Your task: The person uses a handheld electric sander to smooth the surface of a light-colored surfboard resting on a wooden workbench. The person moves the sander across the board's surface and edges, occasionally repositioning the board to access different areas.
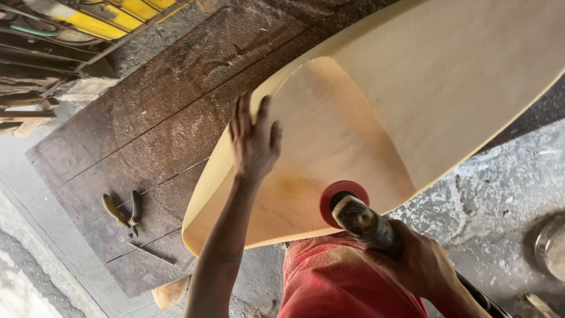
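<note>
A large pale yellow curved panel [412,88], foam-like or wooden, fills the upper right of the head view. My left hand [253,138] lies flat on its left edge, fingers spread, holding nothing. My right hand [421,265] grips the dusty body of a rotary sander [365,221]. Its red disc [340,197] presses against the lower part of the panel, where the surface looks more orange. Red dusty shorts [335,277] show below the panel.
A rusty brown metal sheet [159,118] lies on the floor to the left, with pliers [122,212] and a thin metal rod [152,253] on it. Grey concrete floor [500,200] lies at the right, a round metal container [552,247] at its edge. Yellow racks [100,17] stand top left.
</note>
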